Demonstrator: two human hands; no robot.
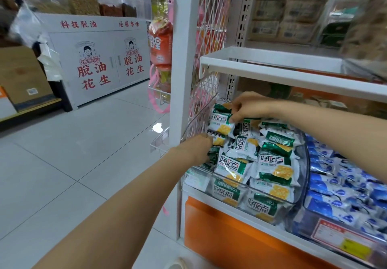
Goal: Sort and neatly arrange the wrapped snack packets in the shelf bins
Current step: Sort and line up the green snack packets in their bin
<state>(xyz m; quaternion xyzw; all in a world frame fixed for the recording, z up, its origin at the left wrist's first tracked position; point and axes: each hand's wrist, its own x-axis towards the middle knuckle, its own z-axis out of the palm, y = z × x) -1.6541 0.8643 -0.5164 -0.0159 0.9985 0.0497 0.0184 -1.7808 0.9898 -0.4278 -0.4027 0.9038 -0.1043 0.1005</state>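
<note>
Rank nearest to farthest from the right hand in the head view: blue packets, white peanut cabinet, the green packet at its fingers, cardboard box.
1. The green packet, pinched by the right hand.
2. Blue packets, next bin to the right.
3. White peanut cabinet, across the aisle, left.
4. Cardboard box, far left.

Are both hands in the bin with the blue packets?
No, the left hand and right hand are both among the green packets.

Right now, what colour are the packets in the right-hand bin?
The packets are blue and white; head view.
</note>
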